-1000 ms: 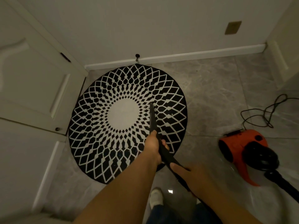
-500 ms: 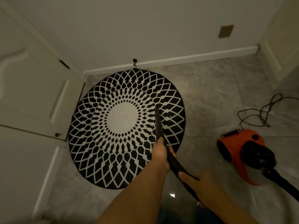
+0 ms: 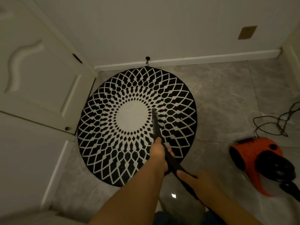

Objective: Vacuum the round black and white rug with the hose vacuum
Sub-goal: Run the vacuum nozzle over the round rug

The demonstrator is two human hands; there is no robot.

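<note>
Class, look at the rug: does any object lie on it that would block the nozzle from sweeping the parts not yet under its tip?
Nothing visible does. The rug is bare apart from the nozzle itself, held by the left hand and right hand. The orange vacuum body and its cord lie off the rug, to the right.

A round black and white rug [image 3: 129, 125] lies flat on the floor ahead of your fingers, its black diamond lattice ringing a plain white centre. The slim black nozzle [image 3: 155, 125] of the hose vacuum runs forward from your fingers, its tip touching the rug at the right edge of the white centre. The orange and black vacuum body [image 3: 258, 161] sits on the floor, well to the right of your fingers.
</note>
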